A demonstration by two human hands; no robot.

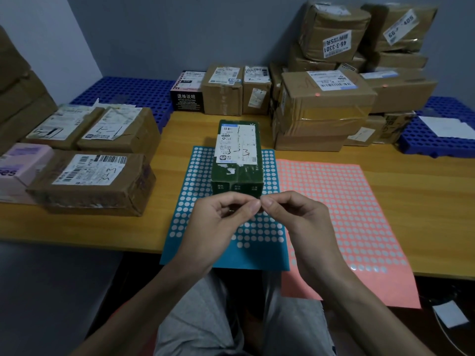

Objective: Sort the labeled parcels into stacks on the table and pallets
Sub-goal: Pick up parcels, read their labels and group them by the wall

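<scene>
A dark green parcel (237,173) with a white label marked "3-3" stands on a blue sticker sheet (185,201) in the middle of the wooden table (411,201). Just in front of its near face, my left hand (221,222) and my right hand (295,217) meet at the fingertips, thumbs and forefingers pinched together. Anything between the fingertips is too small to see. Neither hand touches the parcel.
A pink sticker sheet (334,201) lies to the right of the blue one. Brown labeled parcels (90,181) and a pink box (18,168) sit at the left. More parcels (222,91) line the back, and a tall stack (323,104) rises at the right. Blue pallets (133,91) flank the table.
</scene>
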